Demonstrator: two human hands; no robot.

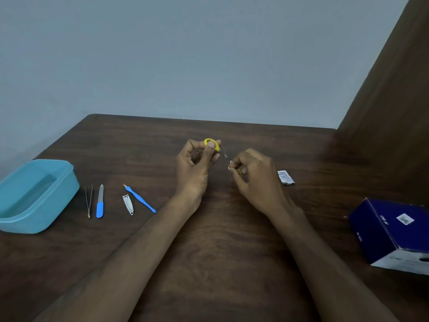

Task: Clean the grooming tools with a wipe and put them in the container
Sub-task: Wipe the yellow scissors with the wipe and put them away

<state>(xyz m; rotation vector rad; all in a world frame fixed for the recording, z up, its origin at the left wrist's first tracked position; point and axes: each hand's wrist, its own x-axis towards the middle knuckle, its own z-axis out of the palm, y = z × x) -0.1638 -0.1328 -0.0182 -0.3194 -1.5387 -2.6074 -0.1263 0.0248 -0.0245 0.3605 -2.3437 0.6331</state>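
Right of the blue container (34, 196), over the middle of the bench (220, 252), your left hand (197, 166) pinches the yellow handle loop of the small scissors (212, 144), its grip curled round it, while your right hand (255, 177) pinches something small and pale at the blade end, which I take to be the wipe; too little shows to be sure. Judging by the container, which looks empty, the task is at its start: nothing is put away yet. Between container and hands lie the tweezers (89, 201), nail file (100, 202), nail clipper (128, 204) and blue cuticle tool (140, 198), all waiting. Beyond your right hand sits a torn sachet (285, 177), and further still a dark blue box (392, 233).
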